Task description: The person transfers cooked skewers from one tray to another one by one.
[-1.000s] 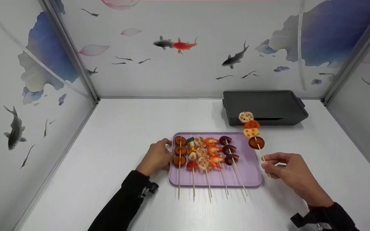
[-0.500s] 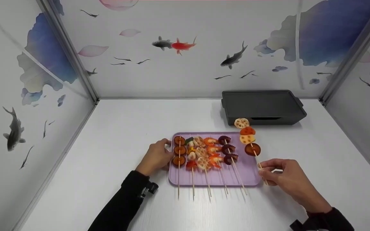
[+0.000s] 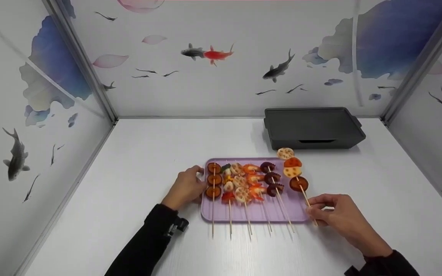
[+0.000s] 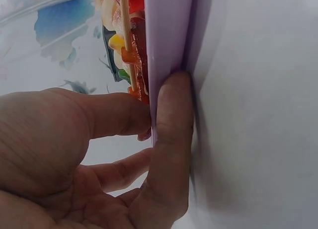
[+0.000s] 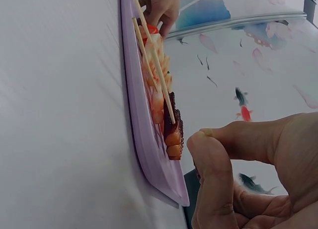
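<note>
In the head view my right hand [image 3: 338, 218] pinches the bare stick of a skewer [image 3: 292, 172] between thumb and fingers. It carries a lotus root slice, orange and yellow pieces and a brown round slice. This food hangs over the right end of a purple tray [image 3: 299, 213]. At the opposite end my left hand [image 3: 185, 188] grips the tray's rim, the thumb on the upper side and a finger beneath, as the left wrist view shows. Several skewers lie side by side on the tray: brown rounds [image 3: 214, 192], mixed vegetables, lotus root [image 3: 243, 194], shrimp [image 3: 257, 191] and dark octopus [image 3: 274, 189].
A dark grey rectangular grill [image 3: 315, 126] stands at the back right, behind the tray. White table [image 3: 155, 145] surrounds the tray. Panels [image 3: 221, 88] printed with fish and leaves close off the back and both sides. The stick ends reach past the tray's front edge.
My right hand has brought the skewer down and slightly left, toward the tray's right end. My left hand keeps its hold on the tray, which stays in place.
</note>
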Demonstrator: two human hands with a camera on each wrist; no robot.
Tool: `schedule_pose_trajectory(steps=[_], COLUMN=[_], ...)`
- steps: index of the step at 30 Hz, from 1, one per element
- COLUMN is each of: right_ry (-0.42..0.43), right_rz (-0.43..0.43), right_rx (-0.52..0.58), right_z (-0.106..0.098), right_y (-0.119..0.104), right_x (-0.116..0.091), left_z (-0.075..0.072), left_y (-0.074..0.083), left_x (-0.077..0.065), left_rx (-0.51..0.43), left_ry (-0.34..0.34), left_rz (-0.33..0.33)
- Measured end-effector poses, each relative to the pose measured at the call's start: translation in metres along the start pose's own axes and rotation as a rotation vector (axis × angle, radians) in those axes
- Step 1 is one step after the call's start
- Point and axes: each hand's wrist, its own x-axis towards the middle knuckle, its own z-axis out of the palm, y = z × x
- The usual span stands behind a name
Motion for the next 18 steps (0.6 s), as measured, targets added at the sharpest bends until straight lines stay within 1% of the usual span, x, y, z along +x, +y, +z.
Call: schedule_pose_trajectory(steps=[7, 14, 18], right_ry=[0.001, 0.003, 0.003], right_rz=[0.032, 0.081, 0.109], right_rx=[-0.015, -0.023, -0.017], right_z=[0.005, 0.01, 0.012], right_y=[0.002, 0.005, 0.006], right_x=[0.001, 0.002, 0.001], left_z=[0.001, -0.001, 0.0], left_y=[-0.001, 0.0, 0.0], left_x=[0.001, 0.001, 0.001], left_rx=[-0.041, -0.03, -0.045], left_ry=[-0.012, -0.004, -0.012], left_rz=[-0.01, 0.0, -0.022])
